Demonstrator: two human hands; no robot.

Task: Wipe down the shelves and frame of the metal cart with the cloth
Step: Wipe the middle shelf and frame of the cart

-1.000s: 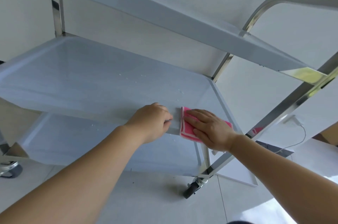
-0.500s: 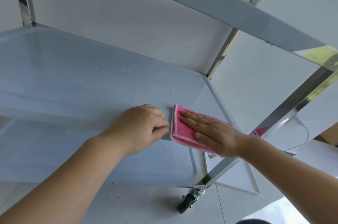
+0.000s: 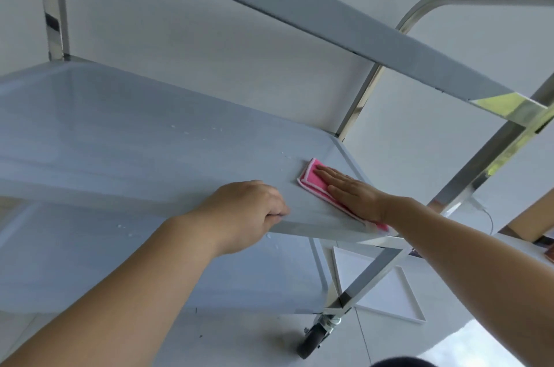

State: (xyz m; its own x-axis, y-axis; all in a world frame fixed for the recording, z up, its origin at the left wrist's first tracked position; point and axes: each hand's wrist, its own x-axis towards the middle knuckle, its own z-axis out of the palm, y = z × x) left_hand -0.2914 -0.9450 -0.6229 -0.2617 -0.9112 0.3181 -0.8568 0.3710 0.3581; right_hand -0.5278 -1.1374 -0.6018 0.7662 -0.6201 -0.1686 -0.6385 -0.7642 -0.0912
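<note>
Three grey shelves on steel cart frame (image 3: 467,189), white wall behind, pale tiled floor (image 3: 245,336) below. Pink cloth (image 3: 314,180) on middle shelf (image 3: 150,138), near right corner, under flat, straight-fingered right hand (image 3: 353,192). Left hand (image 3: 248,210) curled over front edge. Droplets on surface.

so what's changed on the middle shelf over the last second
The right hand has pushed the pink cloth from the front edge further onto the middle shelf, fingers flat on it. The left hand still grips the shelf's front edge; the droplets remain.
</note>
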